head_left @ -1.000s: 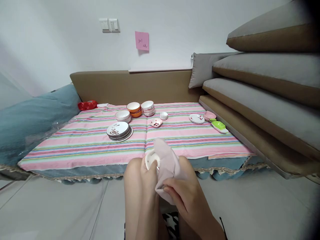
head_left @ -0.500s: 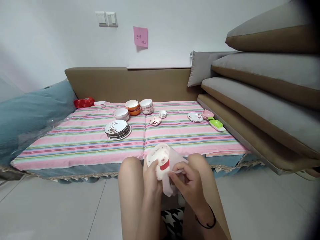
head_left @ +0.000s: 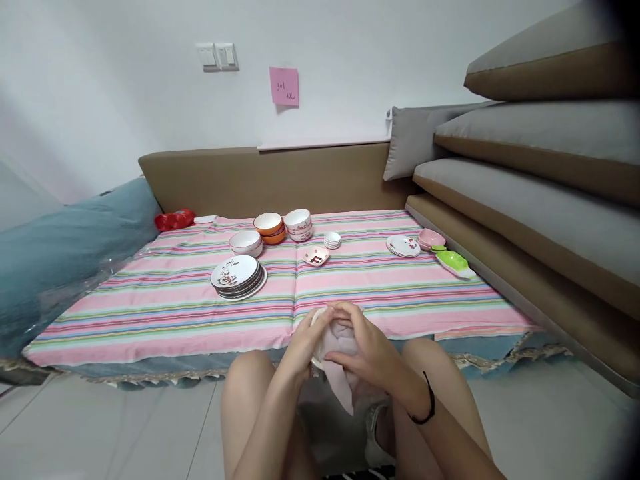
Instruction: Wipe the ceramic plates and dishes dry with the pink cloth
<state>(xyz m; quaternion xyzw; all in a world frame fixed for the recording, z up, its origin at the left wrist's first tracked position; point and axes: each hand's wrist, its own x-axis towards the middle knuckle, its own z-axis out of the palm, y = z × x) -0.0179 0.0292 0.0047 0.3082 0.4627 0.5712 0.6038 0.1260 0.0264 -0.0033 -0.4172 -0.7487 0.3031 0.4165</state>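
Above my knees I hold a small white dish (head_left: 317, 360), mostly hidden by my fingers and a thin pale pink cloth (head_left: 339, 341). My left hand (head_left: 303, 341) grips the dish's left side, with the thumb over the rim. My right hand (head_left: 367, 343) is curled over the far and right side, pressing the cloth across the dish's face. One end of the cloth hangs down between my wrists. Beyond my hands, a shallow patterned dish (head_left: 316, 256) lies on the striped cloth (head_left: 280, 313), near a stack of little white bowls (head_left: 332, 240).
To the left stand stacked plates (head_left: 235, 273), white bowls (head_left: 245, 241) and orange bowls (head_left: 269, 225), with more white bowls (head_left: 299, 220) beside them. Oval plates (head_left: 403, 245), pink bowls (head_left: 431, 238) and a green dish (head_left: 454, 261) lie at right, near piled cushions (head_left: 525, 180).
My right hand has moved from pinching the cloth beside the dish to wrapping over it. The cloth now covers the bear picture. The camera has tilted up slightly.
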